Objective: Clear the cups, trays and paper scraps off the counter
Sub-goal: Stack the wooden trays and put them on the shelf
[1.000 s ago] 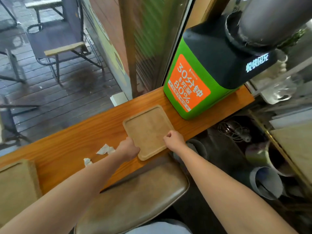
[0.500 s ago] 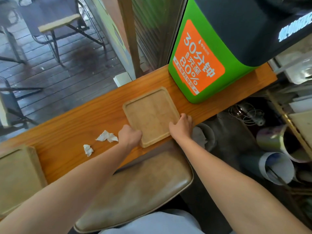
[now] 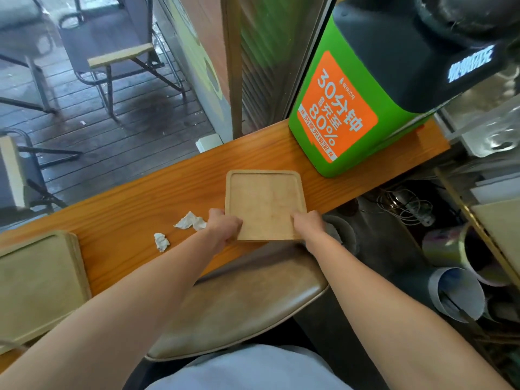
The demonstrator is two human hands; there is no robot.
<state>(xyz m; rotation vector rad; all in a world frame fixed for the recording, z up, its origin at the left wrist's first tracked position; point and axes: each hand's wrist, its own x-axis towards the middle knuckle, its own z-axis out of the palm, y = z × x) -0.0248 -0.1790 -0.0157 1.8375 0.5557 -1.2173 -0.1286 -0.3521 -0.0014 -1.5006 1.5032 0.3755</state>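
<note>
On the counter (image 3: 126, 215) | tray (image 3: 264, 201) gripped between left hand (image 3: 225, 225), right hand (image 3: 309, 223)

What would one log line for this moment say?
left hand: grips tray | right hand: grips tray | paper scraps: on counter, left of tray

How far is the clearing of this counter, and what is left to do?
Done, it seems: no cup shows on the counter. In hand: the left hand and the right hand grip the near corners of the small wooden tray. Left: a larger paper scrap and a smaller paper scrap lie beside the left hand, and a stack of trays sits at the counter's left end.
</note>
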